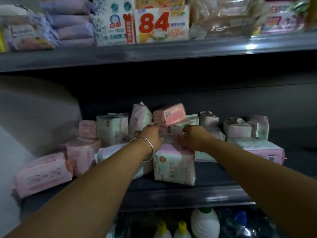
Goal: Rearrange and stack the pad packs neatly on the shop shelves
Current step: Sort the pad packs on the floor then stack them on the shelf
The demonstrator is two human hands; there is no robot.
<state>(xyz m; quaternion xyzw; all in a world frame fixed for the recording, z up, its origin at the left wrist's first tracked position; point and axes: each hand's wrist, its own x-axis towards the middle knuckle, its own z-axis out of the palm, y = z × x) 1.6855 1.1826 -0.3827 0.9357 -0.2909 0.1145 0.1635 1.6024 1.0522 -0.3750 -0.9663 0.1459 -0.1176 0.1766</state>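
Several pink and pale green pad packs lie jumbled on the dark middle shelf [171, 193]. My left hand [151, 134], with a silver bangle on its wrist, reaches into the heap with fingers spread, a fingertip touching a pink pack [169, 114] that rests tilted on top. My right hand [192, 138] presses down on the top of an upright pink-and-white pack [173, 165] at the shelf's front middle, fingers curled over its edge. A long pink pack [42, 172] lies at the front left. More packs [238, 127] stand at the back right.
The shelf above [154, 52] carries lavender packs [72, 24], a white box [113, 19], a packet marked 84 [161, 23] and wrapped goods. Bottles [204, 222] with yellow and green caps stand on the shelf below. A pale wall [25, 117] closes the left side.
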